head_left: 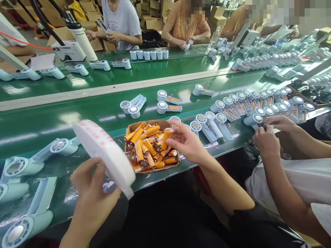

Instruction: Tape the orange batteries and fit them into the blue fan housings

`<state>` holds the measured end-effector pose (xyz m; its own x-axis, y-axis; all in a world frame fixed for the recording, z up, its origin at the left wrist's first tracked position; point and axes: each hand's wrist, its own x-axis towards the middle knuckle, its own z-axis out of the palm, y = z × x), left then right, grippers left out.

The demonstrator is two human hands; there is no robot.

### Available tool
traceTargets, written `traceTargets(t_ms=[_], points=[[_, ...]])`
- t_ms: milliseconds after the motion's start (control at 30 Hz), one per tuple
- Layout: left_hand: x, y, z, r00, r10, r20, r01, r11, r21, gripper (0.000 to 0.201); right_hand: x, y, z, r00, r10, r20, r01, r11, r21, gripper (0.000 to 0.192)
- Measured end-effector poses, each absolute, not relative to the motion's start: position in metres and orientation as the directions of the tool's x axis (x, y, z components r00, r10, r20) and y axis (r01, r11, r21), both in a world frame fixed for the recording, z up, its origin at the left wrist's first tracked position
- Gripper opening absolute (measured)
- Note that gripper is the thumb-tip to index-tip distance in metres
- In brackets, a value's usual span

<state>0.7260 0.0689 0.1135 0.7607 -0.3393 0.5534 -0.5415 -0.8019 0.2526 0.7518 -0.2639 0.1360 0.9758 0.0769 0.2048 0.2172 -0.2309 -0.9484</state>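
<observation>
My left hand [94, 193] grips a wide roll of white tape [103, 151] with red print on its side. The roll is tilted, and a short loose end hangs at its lower right. In front of me stands a small cardboard box [178, 166] full of orange wrapped batteries [148, 146] with thin wires. Over the box's right side, my right hand [187, 141] pinches one orange battery [167, 138] between thumb and fingers. Part of that battery is hidden behind the fingers.
Pale blue fan housings [162, 107] lie on the green conveyor belt [98, 120], some with batteries inside. More housings [23, 220] stand at left. On the right, a co-worker's hands [267, 136] handle a housing beside packed rows. Other people work across the belt.
</observation>
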Motion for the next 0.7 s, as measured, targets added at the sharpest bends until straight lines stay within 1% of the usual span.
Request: traceTargets(t_ms=[33, 67, 100, 133, 200, 233, 300, 400, 567, 633, 700], points=[[0.726, 0.065, 0.117, 0.739, -0.374, 0.561, -0.567, -0.794, 0.218, 0.077, 0.752, -0.267, 0.139, 0.978, 0.014, 0.207, 0.207, -0.048, -0.977, 0.052], [0.727, 0.062, 0.118, 0.711, -0.419, 0.564, -0.601, -0.778, 0.180, 0.078, 0.752, -0.268, 0.141, 0.981, -0.029, 0.193, 0.195, 0.101, -0.975, 0.050], [0.728, 0.059, 0.119, 0.684, -0.459, 0.566, -0.633, -0.760, 0.148, 0.080, 0.752, -0.268, 0.143, 0.983, -0.063, 0.171, 0.181, 0.208, -0.961, 0.047], [0.730, 0.057, 0.118, 0.660, -0.486, 0.573, -0.654, -0.747, 0.120, 0.081, 0.751, -0.266, 0.145, 0.984, -0.098, 0.147, 0.169, 0.277, -0.946, 0.045], [0.734, 0.056, 0.116, 0.619, -0.512, 0.596, -0.671, -0.739, 0.062, 0.080, 0.747, -0.259, 0.148, 0.973, -0.182, 0.140, 0.195, 0.332, -0.923, 0.044], [0.735, 0.056, 0.115, 0.603, -0.526, 0.600, -0.675, -0.737, 0.032, 0.079, 0.745, -0.255, 0.150, 0.960, -0.227, 0.165, 0.235, 0.326, -0.916, 0.042], [0.736, 0.056, 0.114, 0.580, -0.567, 0.585, -0.687, -0.726, -0.023, 0.076, 0.740, -0.248, 0.153, 0.926, -0.297, 0.235, 0.316, 0.264, -0.911, 0.036], [0.734, 0.054, 0.118, 0.572, -0.610, 0.548, -0.694, -0.716, -0.072, 0.075, 0.732, -0.242, 0.158, 0.884, -0.336, 0.326, 0.379, 0.103, -0.920, 0.024], [0.728, 0.047, 0.127, 0.602, -0.597, 0.530, -0.668, -0.740, -0.075, 0.083, 0.717, -0.235, 0.157, 0.830, -0.338, 0.443, 0.413, -0.160, -0.897, 0.015], [0.728, 0.046, 0.129, 0.602, -0.592, 0.536, -0.651, -0.753, -0.100, 0.086, 0.710, -0.232, 0.154, 0.844, -0.308, 0.439, 0.387, -0.216, -0.896, 0.013], [0.728, 0.047, 0.131, 0.590, -0.598, 0.543, -0.637, -0.758, -0.142, 0.087, 0.707, -0.234, 0.152, 0.895, -0.234, 0.379, 0.334, -0.211, -0.919, 0.013]])
